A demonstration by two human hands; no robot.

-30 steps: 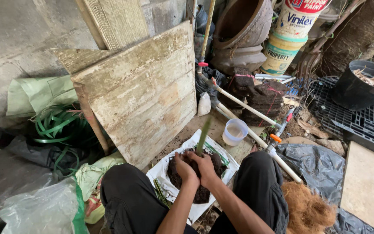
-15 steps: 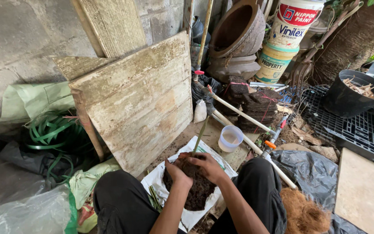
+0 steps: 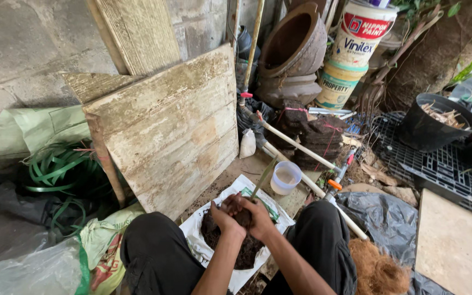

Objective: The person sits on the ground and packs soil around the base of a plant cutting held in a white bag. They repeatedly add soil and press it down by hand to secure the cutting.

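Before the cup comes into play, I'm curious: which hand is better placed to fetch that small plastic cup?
Probably the right hand. The plastic cup stands up and right of it, on its side. The left hand would have to cross over. Both are cupped around the soil clump with the green shoot.

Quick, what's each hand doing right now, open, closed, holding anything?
Left hand: closed around a clump of soil at the base of a green cutting.
Right hand: closed on the same clump.
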